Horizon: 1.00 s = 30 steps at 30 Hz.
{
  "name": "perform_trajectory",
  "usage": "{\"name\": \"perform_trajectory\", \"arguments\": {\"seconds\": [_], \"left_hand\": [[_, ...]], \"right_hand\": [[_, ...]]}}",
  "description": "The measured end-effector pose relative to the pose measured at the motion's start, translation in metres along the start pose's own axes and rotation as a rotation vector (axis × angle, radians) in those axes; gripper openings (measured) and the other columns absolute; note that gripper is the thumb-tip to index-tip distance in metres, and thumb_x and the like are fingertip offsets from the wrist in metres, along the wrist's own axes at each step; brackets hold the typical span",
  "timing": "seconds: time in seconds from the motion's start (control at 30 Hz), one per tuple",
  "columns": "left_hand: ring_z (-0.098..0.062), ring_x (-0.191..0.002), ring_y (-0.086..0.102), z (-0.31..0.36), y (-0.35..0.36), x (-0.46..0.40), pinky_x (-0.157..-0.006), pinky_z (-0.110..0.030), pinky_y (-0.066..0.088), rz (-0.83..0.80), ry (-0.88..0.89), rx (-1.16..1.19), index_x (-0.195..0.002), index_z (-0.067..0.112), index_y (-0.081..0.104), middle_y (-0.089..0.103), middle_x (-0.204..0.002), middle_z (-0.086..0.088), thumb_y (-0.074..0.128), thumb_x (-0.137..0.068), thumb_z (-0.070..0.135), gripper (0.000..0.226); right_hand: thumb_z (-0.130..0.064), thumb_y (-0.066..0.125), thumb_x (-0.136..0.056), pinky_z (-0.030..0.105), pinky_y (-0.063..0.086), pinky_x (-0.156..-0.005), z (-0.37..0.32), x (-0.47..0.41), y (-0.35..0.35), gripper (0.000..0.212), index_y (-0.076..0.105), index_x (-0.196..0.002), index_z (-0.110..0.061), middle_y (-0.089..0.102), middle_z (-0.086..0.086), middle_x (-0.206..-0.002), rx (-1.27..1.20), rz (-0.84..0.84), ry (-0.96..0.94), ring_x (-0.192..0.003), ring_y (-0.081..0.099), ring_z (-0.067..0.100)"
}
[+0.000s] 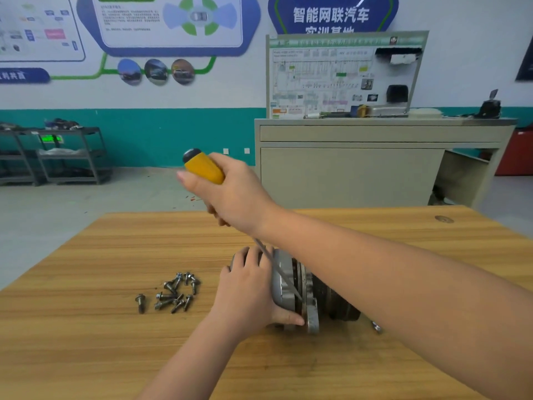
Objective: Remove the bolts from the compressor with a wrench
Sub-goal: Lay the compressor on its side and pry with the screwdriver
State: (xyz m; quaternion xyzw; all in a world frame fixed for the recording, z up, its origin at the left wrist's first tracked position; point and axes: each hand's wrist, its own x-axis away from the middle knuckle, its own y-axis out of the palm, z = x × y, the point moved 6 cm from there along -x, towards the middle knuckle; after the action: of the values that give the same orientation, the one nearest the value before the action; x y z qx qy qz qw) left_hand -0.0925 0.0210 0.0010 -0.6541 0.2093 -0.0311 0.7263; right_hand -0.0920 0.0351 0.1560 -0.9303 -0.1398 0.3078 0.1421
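On the wooden table [86, 342], loose bolts [170, 294] lie left of the compressor [311, 293]. The left hand [248, 287] curls round its end; the right hand [230, 192] clutches a yellow-handled tool [203, 167], shaft angled into it.

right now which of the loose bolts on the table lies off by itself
The bolt at the far left of the pile, lying apart on the wooden table; the other bolts cluster together to its right.

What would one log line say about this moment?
right hand: grips yellow-handled tool | left hand: holds compressor | loose bolts: on table
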Motion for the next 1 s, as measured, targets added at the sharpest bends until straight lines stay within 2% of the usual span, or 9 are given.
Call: {"name": "perform_trajectory", "arguments": {"seconds": [0.1,0.23,0.37,0.47,0.6,0.73,0.83,0.9,1.0], "left_hand": [[-0.021,-0.143,0.018,-0.001,0.001,0.003,-0.108,-0.042,0.035,0.046,-0.009,0.018,-0.151,0.026,0.012,0.020,-0.154,0.008,0.059,-0.051,0.091,0.129],[-0.022,-0.144,0.018,0.000,0.002,0.004,-0.108,-0.043,0.034,0.069,-0.017,0.021,-0.151,0.027,0.011,0.020,-0.155,0.008,0.058,-0.054,0.090,0.125],[-0.021,-0.143,0.019,-0.001,0.003,0.003,-0.108,-0.042,0.034,0.078,-0.024,0.023,-0.151,0.028,0.012,0.022,-0.154,0.009,0.057,-0.054,0.090,0.124],[-0.020,-0.143,0.020,-0.001,0.003,0.002,-0.107,-0.041,0.034,0.086,-0.022,0.018,-0.150,0.029,0.013,0.022,-0.154,0.010,0.055,-0.053,0.091,0.123],[-0.020,-0.144,0.020,-0.001,0.002,0.003,-0.110,-0.041,0.035,0.088,-0.022,0.015,-0.151,0.027,0.015,0.023,-0.154,0.009,0.053,-0.052,0.092,0.125],[-0.019,-0.145,0.018,-0.001,0.001,0.003,-0.112,-0.041,0.034,0.085,-0.026,0.019,-0.153,0.027,0.013,0.021,-0.156,0.009,0.051,-0.050,0.093,0.128],[-0.018,-0.146,0.018,-0.002,0.001,0.004,-0.113,-0.039,0.034,0.092,-0.027,0.016,-0.153,0.026,0.012,0.021,-0.157,0.009,0.047,-0.049,0.095,0.130],[-0.017,-0.147,0.017,-0.002,0.000,0.006,-0.115,-0.038,0.032,0.106,-0.022,0.019,-0.154,0.026,0.012,0.020,-0.158,0.009,0.038,-0.048,0.098,0.130],[-0.017,-0.147,0.013,-0.003,0.000,0.008,-0.116,-0.038,0.027,0.148,-0.031,0.053,-0.155,0.026,0.014,0.018,-0.160,0.007,0.013,-0.052,0.103,0.129]], "right_hand": [[-0.024,0.055,-0.097,0.024,0.045,-0.052,-0.030,0.004,-0.043,0.008,0.054,-0.092,-0.017,0.051,0.006,-0.065,-0.079,0.031,-0.085,-0.050,0.052,0.009],[-0.038,0.063,-0.084,0.021,0.046,-0.070,-0.039,0.032,-0.159,0.019,0.053,-0.086,-0.023,0.052,-0.001,-0.079,0.062,0.355,-0.213,-0.071,0.053,0.007],[-0.039,0.073,-0.074,0.009,0.048,-0.068,0.032,0.089,-0.216,0.031,0.058,-0.097,-0.026,0.055,-0.015,-0.090,0.450,0.426,-0.029,-0.080,0.055,-0.002],[-0.025,0.075,-0.078,0.022,0.046,-0.083,0.112,0.135,-0.223,0.032,0.064,-0.108,-0.024,0.056,-0.007,-0.103,0.774,0.373,0.171,-0.099,0.054,0.011],[-0.020,0.069,-0.084,0.034,0.040,-0.099,0.189,0.181,-0.211,0.039,0.060,-0.120,-0.031,0.054,-0.001,-0.129,0.878,0.237,0.418,-0.120,0.049,0.020],[0.002,0.067,-0.080,0.028,0.028,-0.105,0.218,0.195,-0.195,0.053,0.061,-0.122,-0.030,0.047,-0.006,-0.135,0.906,0.065,0.464,-0.131,0.039,0.018],[0.007,0.060,-0.083,0.032,0.028,-0.112,0.230,0.200,-0.189,0.060,0.055,-0.127,-0.035,0.040,-0.010,-0.142,0.882,-0.043,0.562,-0.136,0.034,0.013],[0.009,0.055,-0.085,0.033,0.035,-0.110,0.228,0.201,-0.190,0.063,0.052,-0.130,-0.035,0.041,-0.008,-0.144,0.820,-0.018,0.620,-0.133,0.040,0.014],[0.000,0.056,-0.089,0.016,0.043,-0.087,0.204,0.191,-0.192,0.052,0.051,-0.124,-0.039,0.053,-0.010,-0.128,0.693,0.178,0.572,-0.115,0.051,0.007]]}}
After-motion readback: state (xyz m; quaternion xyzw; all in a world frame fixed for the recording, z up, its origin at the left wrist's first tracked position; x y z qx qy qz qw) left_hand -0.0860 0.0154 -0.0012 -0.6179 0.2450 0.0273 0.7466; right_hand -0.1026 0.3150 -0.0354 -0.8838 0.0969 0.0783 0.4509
